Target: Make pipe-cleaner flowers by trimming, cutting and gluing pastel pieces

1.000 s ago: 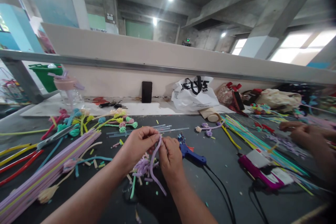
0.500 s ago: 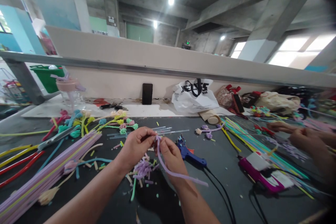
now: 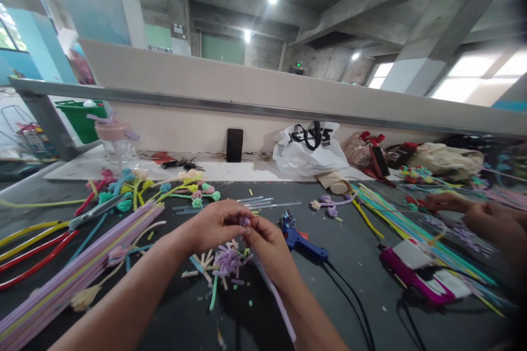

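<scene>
Over the middle of the dark table, both my hands are closed and meet fingertip to fingertip. My left hand [image 3: 216, 225] pinches a small purple curl at the top of a fuzzy pipe cleaner [image 3: 279, 297]. My right hand [image 3: 267, 238] grips the same piece from the other side; its long tail hangs down past that wrist. Fingers partly cover the curl, so its shape is unclear. Just below lies a heap of short purple pipe cleaner pieces [image 3: 227, 260]. A blue glue gun [image 3: 307, 245] rests to the right of my right hand.
At left lie a bundle of long purple pipe cleaners [image 3: 86, 269], scissors [image 3: 94, 213] and red-handled pliers [image 3: 45, 255]. A magenta-and-white device [image 3: 420, 279] with cords lies right. Another person's hands [image 3: 473, 214] work at far right. A phone [image 3: 234, 145] leans against the back panel.
The pipe cleaner's tail has swung from pointing right to hanging down along my right wrist. My fingers have closed further over the curl, and my left hand has turned more palm-down.
</scene>
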The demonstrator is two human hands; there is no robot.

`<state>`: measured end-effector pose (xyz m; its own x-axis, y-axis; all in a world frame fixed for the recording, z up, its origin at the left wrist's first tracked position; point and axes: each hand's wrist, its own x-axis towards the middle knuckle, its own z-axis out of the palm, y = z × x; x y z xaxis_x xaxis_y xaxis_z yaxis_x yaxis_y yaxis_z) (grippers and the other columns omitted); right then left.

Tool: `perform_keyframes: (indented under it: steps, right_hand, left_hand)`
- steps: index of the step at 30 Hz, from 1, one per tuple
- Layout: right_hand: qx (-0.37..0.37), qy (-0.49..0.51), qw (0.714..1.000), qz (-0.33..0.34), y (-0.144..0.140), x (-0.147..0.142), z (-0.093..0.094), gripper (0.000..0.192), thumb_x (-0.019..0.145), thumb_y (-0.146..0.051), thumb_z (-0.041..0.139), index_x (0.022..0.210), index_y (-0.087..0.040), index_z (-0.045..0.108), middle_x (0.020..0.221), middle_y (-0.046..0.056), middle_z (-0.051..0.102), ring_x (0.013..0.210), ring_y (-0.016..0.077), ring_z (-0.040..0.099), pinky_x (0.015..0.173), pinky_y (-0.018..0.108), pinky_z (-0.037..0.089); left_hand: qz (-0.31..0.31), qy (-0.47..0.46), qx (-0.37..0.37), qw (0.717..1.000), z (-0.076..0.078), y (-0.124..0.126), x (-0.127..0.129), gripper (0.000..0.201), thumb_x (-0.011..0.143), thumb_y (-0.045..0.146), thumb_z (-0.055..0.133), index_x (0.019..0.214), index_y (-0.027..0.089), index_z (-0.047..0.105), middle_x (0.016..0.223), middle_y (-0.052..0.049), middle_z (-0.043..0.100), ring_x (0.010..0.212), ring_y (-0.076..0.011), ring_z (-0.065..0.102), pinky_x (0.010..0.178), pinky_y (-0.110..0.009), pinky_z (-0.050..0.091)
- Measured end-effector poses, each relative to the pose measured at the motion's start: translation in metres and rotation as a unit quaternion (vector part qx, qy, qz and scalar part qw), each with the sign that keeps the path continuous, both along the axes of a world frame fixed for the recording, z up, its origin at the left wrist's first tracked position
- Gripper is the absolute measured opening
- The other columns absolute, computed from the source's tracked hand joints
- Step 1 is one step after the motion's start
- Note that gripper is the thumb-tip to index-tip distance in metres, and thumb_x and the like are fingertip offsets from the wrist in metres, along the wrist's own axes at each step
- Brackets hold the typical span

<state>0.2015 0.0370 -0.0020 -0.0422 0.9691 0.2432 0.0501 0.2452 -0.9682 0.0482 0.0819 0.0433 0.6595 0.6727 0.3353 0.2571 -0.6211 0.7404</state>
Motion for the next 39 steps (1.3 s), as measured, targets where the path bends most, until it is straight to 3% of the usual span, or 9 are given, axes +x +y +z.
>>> perform_keyframes:
  steps: [2,5,11,16,24,27,30,35,39]
  right_hand:
    - [-0.011,-0.017,1.0,-0.004,0.002,0.001,-0.004,0.027,0.071,-0.038,0.063,0.06,-0.016,0.051,0.054,-0.005,0.042,0.051,0.0088,0.035,0.049,0.022,0.027]
    - [-0.028,-0.038,0.999,-0.007,0.004,0.003,-0.007,0.027,0.071,-0.037,0.063,0.059,-0.016,0.051,0.052,-0.006,0.04,0.049,0.008,0.032,0.047,0.021,0.024]
    - [-0.054,-0.046,0.997,0.027,0.003,0.003,-0.005,0.027,0.073,-0.04,0.057,0.063,-0.017,0.048,0.05,-0.006,0.038,0.045,0.0073,0.029,0.043,0.02,0.023]
    - [-0.054,-0.049,0.996,0.057,0.002,0.001,-0.007,0.025,0.074,-0.041,0.052,0.066,-0.018,0.046,0.05,-0.007,0.036,0.044,0.0074,0.026,0.042,0.02,0.022]
    - [0.002,-0.136,0.99,0.034,-0.001,0.008,-0.002,0.015,0.071,-0.024,0.055,0.058,-0.018,0.049,0.054,-0.005,0.037,0.053,0.01,0.031,0.05,0.022,0.023]
    - [0.018,-0.156,0.987,0.016,-0.001,0.011,-0.002,0.01,0.07,-0.017,0.055,0.06,-0.019,0.053,0.056,-0.004,0.042,0.057,0.0111,0.035,0.053,0.023,0.023]
    - [0.02,-0.151,0.988,0.009,0.001,0.013,-0.003,0.01,0.071,-0.018,0.055,0.061,-0.019,0.053,0.056,-0.004,0.042,0.057,0.0112,0.035,0.054,0.023,0.024]
    - [-0.017,-0.089,0.996,0.015,0.003,0.013,-0.006,0.02,0.077,-0.035,0.052,0.065,-0.019,0.049,0.052,-0.006,0.038,0.049,0.0094,0.031,0.048,0.022,0.024]
    - [-0.044,-0.03,0.998,0.019,0.004,0.011,-0.006,0.029,0.077,-0.046,0.051,0.068,-0.019,0.047,0.051,-0.007,0.036,0.045,0.0081,0.027,0.044,0.021,0.022]
  left_hand:
    - [-0.01,0.03,0.03,0.999,0.001,0.002,-0.004,0.018,0.072,0.015,0.056,0.087,0.017,0.066,0.081,-0.004,0.063,0.074,-0.0147,0.057,0.07,-0.024,0.043]
    - [-0.007,0.047,0.017,0.999,-0.002,0.004,-0.006,0.01,0.072,0.018,0.056,0.076,0.016,0.064,0.069,0.0,0.06,0.063,-0.0118,0.053,0.059,-0.021,0.04]
    - [-0.023,0.032,-0.08,0.996,-0.006,0.003,-0.004,0.006,0.069,0.014,0.051,0.072,0.015,0.056,0.057,0.006,0.045,0.053,-0.0072,0.04,0.048,-0.017,0.032]
    - [-0.052,-0.002,-0.173,0.983,-0.003,-0.002,-0.001,0.015,0.064,0.009,0.046,0.075,0.014,0.056,0.056,0.006,0.045,0.05,-0.0062,0.037,0.047,-0.018,0.029]
    - [-0.009,0.011,-0.286,0.958,-0.018,0.011,-0.002,0.014,0.053,0.009,0.046,0.063,0.015,0.054,0.044,0.008,0.044,0.038,-0.0053,0.034,0.037,-0.017,0.023]
    - [-0.005,0.019,-0.321,0.947,-0.017,0.012,-0.007,0.017,0.054,0.01,0.044,0.067,0.017,0.052,0.039,0.009,0.041,0.032,-0.0048,0.03,0.033,-0.016,0.02]
    - [-0.03,0.002,-0.362,0.932,-0.011,0.009,-0.011,0.013,0.06,0.011,0.045,0.071,0.017,0.051,0.044,0.006,0.05,0.032,-0.0048,0.034,0.034,-0.016,0.027]
    - [-0.085,-0.09,-0.443,0.888,-0.007,0.009,-0.012,0.018,0.08,0.029,0.047,0.092,0.016,0.052,0.062,-0.002,0.062,0.044,-0.0101,0.054,0.045,-0.022,0.042]
    - [-0.095,-0.143,-0.431,0.886,-0.008,0.011,-0.016,0.032,0.081,0.04,0.051,0.103,0.016,0.05,0.074,-0.004,0.063,0.056,-0.0119,0.059,0.053,-0.025,0.045]
